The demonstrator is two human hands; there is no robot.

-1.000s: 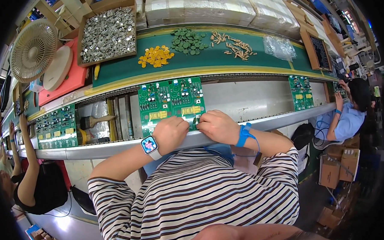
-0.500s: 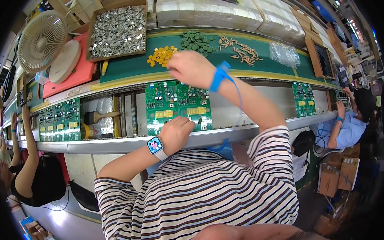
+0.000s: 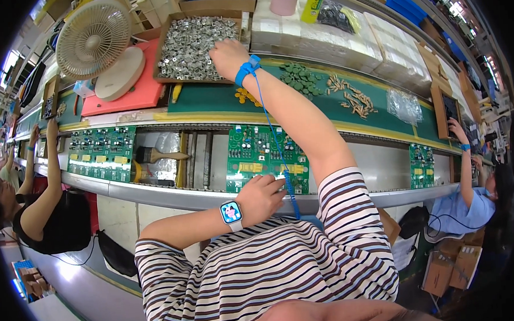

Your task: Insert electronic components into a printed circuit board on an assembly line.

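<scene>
My right hand [image 3: 229, 59], with a blue strap on its wrist, reaches into the right side of a cardboard box of small silvery metal parts [image 3: 192, 46]. Its fingers are bent and held together; the tips are hidden among the parts. My left hand [image 3: 262, 196] is closed at the near edge of a green circuit board [image 3: 243, 142], its fingers curled, and whatever they hold is hidden. The board lies on the line in front of me, carrying yellow blocks and small upright components. A blue coiled cord [image 3: 291, 193] from the strap hangs across it.
Yellow discs [image 3: 246, 96], green discs [image 3: 300, 80] and small tan parts [image 3: 353, 96] lie on the green mat. A fan [image 3: 94, 40] stands at far left. A brush [image 3: 160, 155] lies between boards. Co-workers sit at both sides, one reaching to a tray [image 3: 449, 113].
My right hand has moved from beside the yellow discs out to the box of metal parts. My left hand stays by the board's near edge. The view has shifted; the right-hand co-worker's arm has risen.
</scene>
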